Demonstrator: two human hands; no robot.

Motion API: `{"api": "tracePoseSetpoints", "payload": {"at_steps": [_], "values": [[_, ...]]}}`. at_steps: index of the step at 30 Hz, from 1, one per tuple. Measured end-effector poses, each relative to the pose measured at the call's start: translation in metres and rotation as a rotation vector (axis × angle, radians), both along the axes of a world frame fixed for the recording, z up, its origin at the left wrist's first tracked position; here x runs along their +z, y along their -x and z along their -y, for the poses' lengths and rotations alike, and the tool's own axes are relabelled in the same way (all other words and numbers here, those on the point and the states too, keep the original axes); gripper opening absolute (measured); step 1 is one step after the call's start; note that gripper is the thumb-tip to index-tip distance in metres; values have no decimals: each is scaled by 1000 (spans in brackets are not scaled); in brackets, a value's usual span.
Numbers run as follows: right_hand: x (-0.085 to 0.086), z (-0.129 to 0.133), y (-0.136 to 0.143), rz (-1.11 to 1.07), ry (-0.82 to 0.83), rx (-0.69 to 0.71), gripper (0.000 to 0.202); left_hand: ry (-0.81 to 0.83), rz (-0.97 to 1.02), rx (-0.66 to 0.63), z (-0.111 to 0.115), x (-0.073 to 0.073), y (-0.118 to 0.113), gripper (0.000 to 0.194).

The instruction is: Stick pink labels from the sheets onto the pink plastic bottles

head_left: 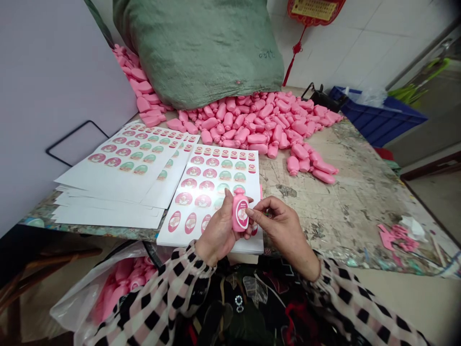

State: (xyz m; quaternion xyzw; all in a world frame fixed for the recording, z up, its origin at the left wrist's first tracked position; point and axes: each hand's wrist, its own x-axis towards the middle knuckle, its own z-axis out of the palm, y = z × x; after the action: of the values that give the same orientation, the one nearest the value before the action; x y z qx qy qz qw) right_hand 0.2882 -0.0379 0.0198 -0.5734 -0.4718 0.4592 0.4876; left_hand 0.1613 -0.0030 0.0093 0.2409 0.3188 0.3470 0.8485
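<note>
My left hand (218, 234) is closed around a small pink toy bottle (239, 199), held upright with its cap at the top. On the bottle's front sits an oval sticker (242, 217) with a pink and white print and the word BABY. The thumb of my right hand (286, 230) touches the right part of this sticker, its forefinger bent close beside it and the other fingers curled. Whether a sticker edge is pinched there is hidden. Below both hands lies a sticker sheet (176, 204) with rows of oval, pink and green labels.
More sticker sheets (118, 178) are stacked on the left. Many pink bottles (252, 120) spill from a green sack (201, 53) across the back of the table (345, 211). Pink scraps (398, 238) lie at right. A bag (82, 293) of pink bottles hangs below the left edge.
</note>
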Motion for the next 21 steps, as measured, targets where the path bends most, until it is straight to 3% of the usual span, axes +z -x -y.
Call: {"api": "tracePoseSetpoints", "payload": {"at_steps": [8,12,17,21], "values": [[-3,1,1,-51,24,37,21,5,-9,-4,0,-2,1,67],[-6,1,0,26,18,22,22,5,-4,-28,0,-2,2,65],[-6,2,-5,268,-43,-51,18,-156,-38,-66,0,-2,4,41],[-1,2,-12,321,-49,7,14,-238,-44,-130,3,-1,7,25]]}}
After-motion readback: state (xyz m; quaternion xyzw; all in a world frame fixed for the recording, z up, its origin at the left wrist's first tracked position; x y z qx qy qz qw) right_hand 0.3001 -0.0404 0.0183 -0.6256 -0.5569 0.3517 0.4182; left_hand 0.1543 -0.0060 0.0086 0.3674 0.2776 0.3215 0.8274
